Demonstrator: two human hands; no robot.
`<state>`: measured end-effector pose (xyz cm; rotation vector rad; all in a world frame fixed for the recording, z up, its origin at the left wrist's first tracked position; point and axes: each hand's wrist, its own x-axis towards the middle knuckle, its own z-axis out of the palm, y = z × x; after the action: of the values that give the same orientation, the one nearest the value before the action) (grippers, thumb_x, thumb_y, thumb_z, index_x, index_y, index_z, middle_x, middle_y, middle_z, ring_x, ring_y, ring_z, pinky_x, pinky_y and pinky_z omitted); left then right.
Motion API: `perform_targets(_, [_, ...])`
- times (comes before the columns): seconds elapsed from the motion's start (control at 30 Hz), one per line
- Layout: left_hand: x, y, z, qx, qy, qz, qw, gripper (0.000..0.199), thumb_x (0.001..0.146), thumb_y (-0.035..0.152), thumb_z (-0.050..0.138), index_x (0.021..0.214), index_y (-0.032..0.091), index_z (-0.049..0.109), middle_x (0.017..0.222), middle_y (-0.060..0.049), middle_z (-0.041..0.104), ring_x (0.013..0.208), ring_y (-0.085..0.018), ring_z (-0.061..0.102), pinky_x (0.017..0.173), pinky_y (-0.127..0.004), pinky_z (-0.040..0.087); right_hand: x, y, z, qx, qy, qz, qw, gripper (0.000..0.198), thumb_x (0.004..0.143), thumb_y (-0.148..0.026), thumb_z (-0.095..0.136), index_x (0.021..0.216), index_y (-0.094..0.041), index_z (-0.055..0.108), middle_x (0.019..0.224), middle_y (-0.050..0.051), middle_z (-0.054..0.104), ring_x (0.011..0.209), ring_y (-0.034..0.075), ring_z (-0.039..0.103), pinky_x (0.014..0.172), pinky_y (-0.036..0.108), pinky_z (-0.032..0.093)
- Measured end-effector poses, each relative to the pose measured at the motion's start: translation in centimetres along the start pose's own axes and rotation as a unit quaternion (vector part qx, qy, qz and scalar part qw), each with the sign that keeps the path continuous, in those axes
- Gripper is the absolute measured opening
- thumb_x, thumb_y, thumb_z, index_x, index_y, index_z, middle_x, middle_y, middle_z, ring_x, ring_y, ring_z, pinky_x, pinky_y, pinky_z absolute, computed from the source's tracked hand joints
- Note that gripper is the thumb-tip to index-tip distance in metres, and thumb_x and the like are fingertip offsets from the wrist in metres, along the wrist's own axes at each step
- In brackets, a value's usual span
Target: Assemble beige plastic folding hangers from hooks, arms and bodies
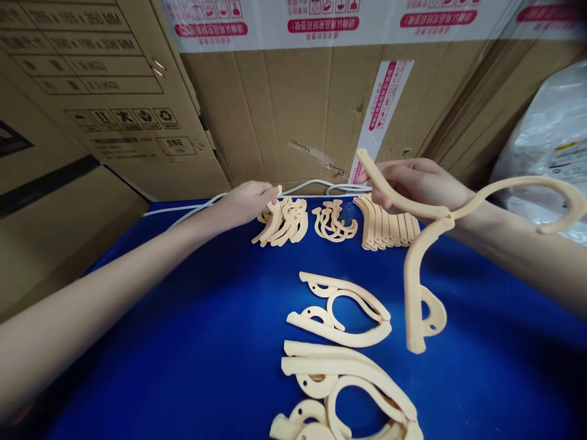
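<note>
My right hand [415, 180] is closed on a cream plastic folding hanger [415, 278], raised above the blue table. Its curved hook points right, one arm hangs down, and the other runs up left past my fingers. My left hand [252, 203] reaches to the far edge, fingers pinched on a cream hanger arm [274, 219] at a loose pile of hanger arms [296, 226]. Right of that pile lie several small hooks [337, 226], then a neat row of hanger arms [387, 226].
One folded hanger [362, 339] lies mid-table, with more folded hangers [353, 360] overlapping at the near edge. Cardboard boxes [284, 104] wall the back and left of the blue table [206, 342]. A white cable [312, 182] runs behind. Clear plastic wrap [541, 134] is at right.
</note>
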<state>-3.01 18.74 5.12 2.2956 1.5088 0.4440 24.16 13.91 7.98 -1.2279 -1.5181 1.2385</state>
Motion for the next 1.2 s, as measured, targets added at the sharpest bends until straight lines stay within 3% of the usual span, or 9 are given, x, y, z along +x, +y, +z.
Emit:
perform_targets(0.23, [-0.4, 0.4, 1.1, 0.045, 0.088, -0.06, 0.993, 0.036, 0.089, 0.047, 0.051, 0.11, 0.018, 0.055, 0.076, -0.002, 0.063, 0.072, -0.02, 0.057, 0.065, -0.03, 0.035, 0.0, 0.1, 0.9, 0.201, 0.086, 0.025, 0.975, 0.018, 0.085, -0.011, 0.045, 0.085, -0.011, 0.062, 0.064, 0.002, 0.062, 0.04, 0.004, 0.04, 0.035, 0.015, 0.032])
perform_targets(0.37, [-1.9, 4.0, 1.6, -0.173, 0.052, 0.041, 0.983, 0.05, 0.097, 0.056, 0.033, 0.092, 0.019, 0.066, 0.089, -0.003, 0.067, 0.083, -0.019, 0.061, 0.075, -0.03, 0.043, -0.3, 0.1, 0.9, 0.21, 0.175, -0.036, 0.961, 0.011, 0.081, -0.008, 0.047, 0.078, -0.019, 0.05, 0.07, 0.005, 0.07, 0.049, 0.008, 0.057, 0.048, 0.018, 0.047])
perform_targets(0.5, [-2.8, 6.6, 1.6, -0.394, -0.097, -0.038, 0.913, 0.038, 0.089, 0.053, 0.056, 0.086, 0.017, 0.066, 0.081, -0.003, 0.067, 0.07, -0.015, 0.062, 0.063, -0.027, 0.047, -0.4, 0.5, -0.3, 0.149, 0.194, -0.119, 0.962, 0.021, 0.07, -0.004, 0.056, 0.074, -0.021, 0.045, 0.083, 0.005, 0.073, 0.072, 0.014, 0.069, 0.067, 0.025, 0.053])
perform_targets(0.63, [-2.6, 7.1, 1.3, -0.538, -0.124, -0.045, 0.833, 0.02, 0.082, 0.019, 0.068, 0.1, 0.016, 0.062, 0.1, -0.005, 0.069, 0.077, -0.014, 0.068, 0.063, -0.023, 0.053, -0.8, 1.1, -1.7, -0.128, 0.119, -0.172, 0.969, 0.018, 0.071, -0.02, 0.071, 0.072, -0.019, 0.053, 0.072, 0.0, 0.063, 0.066, 0.012, 0.059, 0.061, 0.025, 0.046])
perform_targets(0.73, [-2.3, 7.6, 1.1, -0.564, -0.187, -0.026, 0.804, 0.039, 0.082, 0.007, 0.063, 0.118, 0.019, 0.056, 0.12, -0.008, 0.066, 0.086, -0.019, 0.072, 0.058, -0.023, 0.055, -1.5, 1.2, -1.8, -0.41, 0.107, -0.225, 0.877, 0.019, 0.082, -0.035, 0.066, 0.09, -0.019, 0.06, 0.078, 0.003, 0.066, 0.063, 0.014, 0.056, 0.058, 0.027, 0.039])
perform_targets(0.83, [-2.0, 8.2, 1.4, -0.577, -0.236, -0.031, 0.781, 0.033, 0.085, 0.009, 0.059, 0.116, 0.016, 0.057, 0.121, -0.012, 0.066, 0.091, -0.021, 0.071, 0.056, -0.024, 0.056, -2.0, 1.2, -1.5, -0.576, 0.116, -0.228, 0.776, 0.028, 0.093, -0.042, 0.05, 0.105, -0.02, 0.062, 0.081, 0.007, 0.071, 0.062, 0.02, 0.06, 0.053, 0.029, 0.03])
perform_targets(1.03, [-1.4, 8.8, 2.8, -0.612, -0.265, -0.08, 0.74, 0.023, 0.079, 0.002, 0.052, 0.098, 0.014, 0.059, 0.095, -0.007, 0.065, 0.068, -0.009, 0.059, 0.039, -0.014, 0.037, -2.0, 1.8, -1.1, -0.722, 0.083, -0.149, 0.67, 0.039, 0.099, -0.039, 0.034, 0.11, -0.018, 0.065, 0.072, 0.011, 0.07, 0.057, 0.023, 0.059, 0.05, 0.029, 0.017])
perform_targets(1.1, [-1.4, 9.3, 3.2, -0.586, -0.258, -0.089, 0.763, 0.027, 0.076, -0.001, 0.05, 0.097, 0.014, 0.058, 0.089, -0.004, 0.06, 0.063, -0.008, 0.055, 0.041, -0.015, 0.037, -1.8, 2.0, -1.3, -0.705, 0.059, -0.132, 0.694, 0.037, 0.098, -0.037, 0.036, 0.11, -0.017, 0.065, 0.069, 0.01, 0.068, 0.056, 0.022, 0.058, 0.051, 0.03, 0.02])
perform_targets(1.2, [-1.3, 9.9, 3.7, -0.47, -0.21, -0.071, 0.854, 0.034, 0.073, -0.002, 0.051, 0.102, 0.017, 0.055, 0.076, 0.002, 0.051, 0.051, -0.006, 0.047, 0.042, -0.018, 0.038, -1.1, 2.2, -2.4, -0.555, 0.039, -0.074, 0.828, 0.033, 0.097, -0.036, 0.037, 0.094, -0.017, 0.063, 0.063, 0.004, 0.061, 0.052, 0.015, 0.052, 0.052, 0.027, 0.029])
